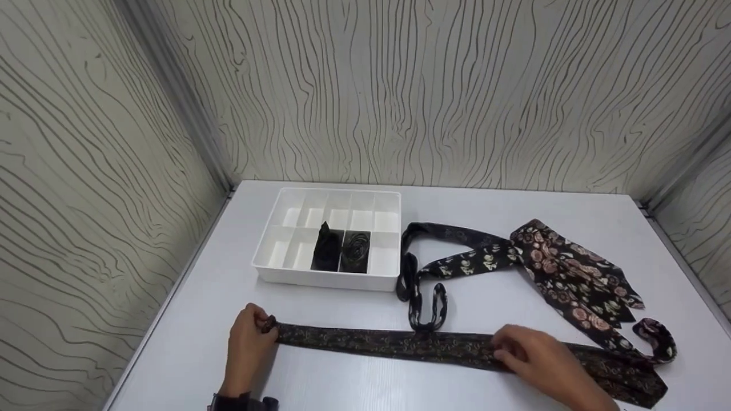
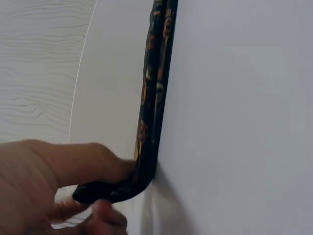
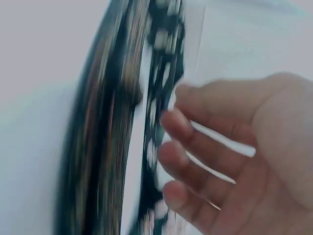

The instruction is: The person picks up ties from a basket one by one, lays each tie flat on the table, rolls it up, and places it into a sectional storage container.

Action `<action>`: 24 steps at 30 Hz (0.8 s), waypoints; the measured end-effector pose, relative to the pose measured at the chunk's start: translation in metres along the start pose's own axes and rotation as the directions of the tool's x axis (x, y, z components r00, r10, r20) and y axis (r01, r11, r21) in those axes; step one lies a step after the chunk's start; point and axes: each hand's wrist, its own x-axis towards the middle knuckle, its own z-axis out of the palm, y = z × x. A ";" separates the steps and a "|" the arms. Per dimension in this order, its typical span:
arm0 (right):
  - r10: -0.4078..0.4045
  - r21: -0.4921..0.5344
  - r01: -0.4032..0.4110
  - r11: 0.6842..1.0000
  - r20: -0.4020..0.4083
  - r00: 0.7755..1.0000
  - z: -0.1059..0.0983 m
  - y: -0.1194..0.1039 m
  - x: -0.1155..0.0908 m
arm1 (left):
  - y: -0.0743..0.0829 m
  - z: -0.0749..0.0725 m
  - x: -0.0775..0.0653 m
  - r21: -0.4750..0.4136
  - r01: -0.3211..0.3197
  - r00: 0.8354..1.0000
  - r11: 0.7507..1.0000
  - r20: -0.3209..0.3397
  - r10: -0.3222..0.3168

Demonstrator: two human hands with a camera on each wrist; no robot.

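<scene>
A long dark patterned necktie (image 1: 388, 343) stretches across the front of the table, its wide end at the right. My left hand (image 1: 249, 342) pinches its narrow end between thumb and fingers; in the left wrist view the end of the necktie (image 2: 150, 98) bends round into the grip. Over the wider part hovers my right hand (image 1: 537, 359), fingers loosely bent. The right wrist view has that hand (image 3: 220, 147) beside the blurred cloth with nothing between its fingers. Behind lies a black floral necktie (image 1: 562, 262), partly looped, its pieces overlapping the long one in the head view.
A white divided box (image 1: 325, 278) stands at the back left of the table. Two of its front compartments hold dark rolled neckties, one coiled (image 1: 356, 253) and one with a tip sticking up (image 1: 326, 251). Wood-grain patterned panels (image 1: 400, 97) enclose the table behind and at the sides.
</scene>
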 end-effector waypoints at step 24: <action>-0.187 0.043 0.182 0.982 0.139 0.972 0.048 -0.044 0.024 | 0.030 0.033 -0.014 -0.003 -0.124 0.991 0.992 0.049 0.124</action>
